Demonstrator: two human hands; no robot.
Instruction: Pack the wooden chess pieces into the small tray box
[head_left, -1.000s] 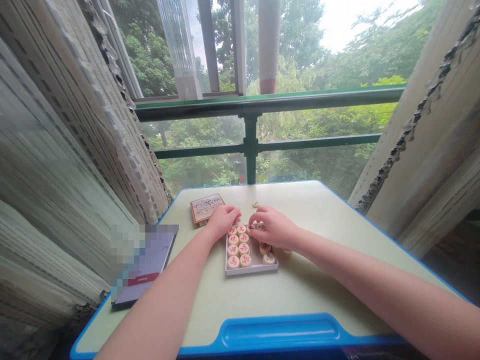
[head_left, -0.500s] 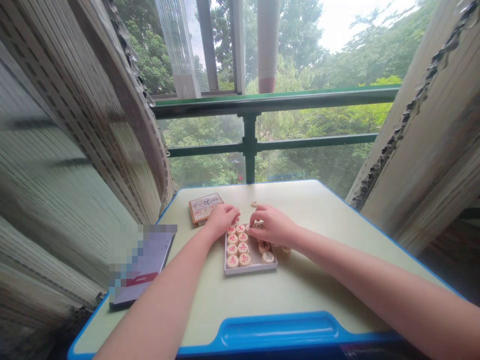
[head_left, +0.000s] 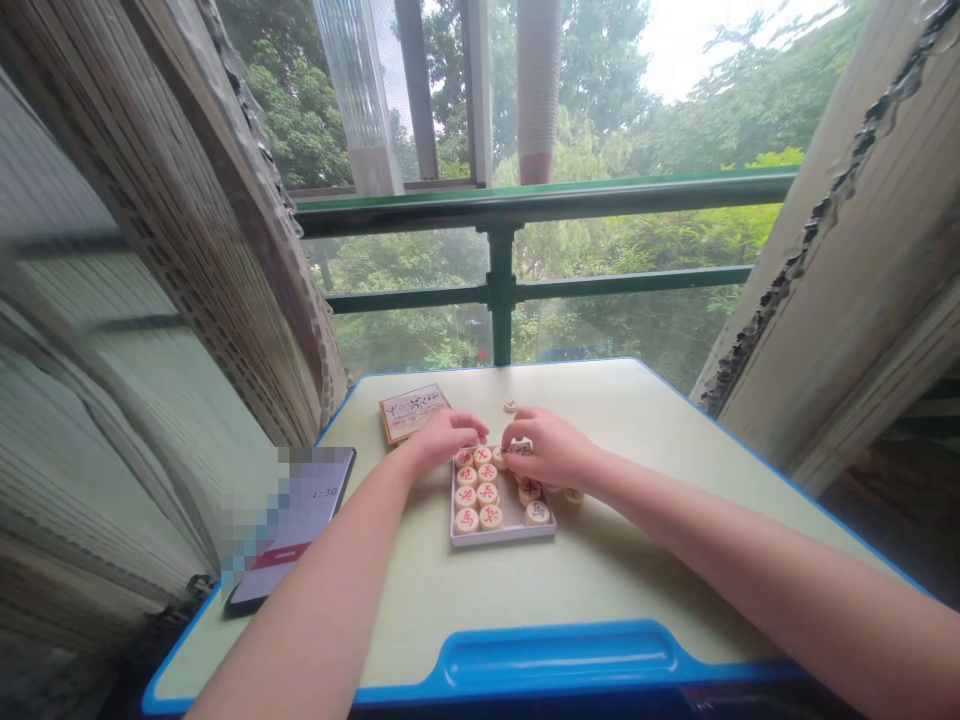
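Observation:
A shallow white box [head_left: 501, 540] holds round wooden Chinese chess pieces. Red-marked pieces [head_left: 487, 495] fill two columns on its left, and black-marked pieces [head_left: 537, 513] stand along its right side. My right hand [head_left: 553, 447] reaches over the far part of the box, its fingers curled in a pinch on a chess piece [head_left: 499, 457] in the far row. My left hand [head_left: 444, 440] is at the box's far left corner, fingers bent together; what lies under its fingertips is hidden.
A printed box lid [head_left: 409, 408] lies behind my left hand. One loose piece [head_left: 511, 406] is beyond the box, and another [head_left: 573, 495] lies to its right, under my forearm. A phone [head_left: 300, 530] rests at the table's left edge. Curtains [head_left: 847, 250] hang at both sides.
My left hand has shifted slightly, its fingers reaching a little further right. My right hand stays at nearly the same spot. The view has moved a little.

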